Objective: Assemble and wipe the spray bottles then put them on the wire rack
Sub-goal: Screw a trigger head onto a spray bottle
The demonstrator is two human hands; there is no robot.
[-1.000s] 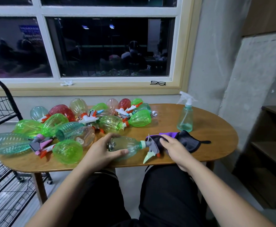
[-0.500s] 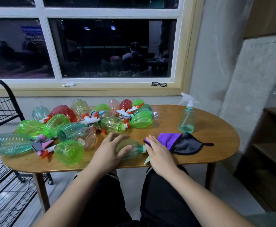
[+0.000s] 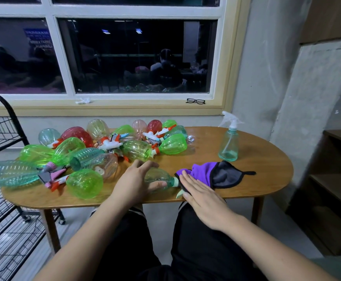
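hands: left hand (image 3: 135, 180) spread loose over the bottle (image 3: 158, 176), right hand (image 3: 199, 192) flat on the cloth (image 3: 204, 172) edge; neither grips.
bottle: on its side at the tabletop's (image 3: 256, 159) near edge, neck toward cloth.
handling: likely light, thin, slick; wrap your fingers round the belly.

Bare concrete-walled room (image 3: 266, 67), window (image 3: 137, 55), wooden table (image 3: 246, 179), wire rack (image 3: 1, 142)

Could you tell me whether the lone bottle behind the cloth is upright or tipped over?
Upright: the lone bottle stands on its base on the table, white sprayer uppermost.
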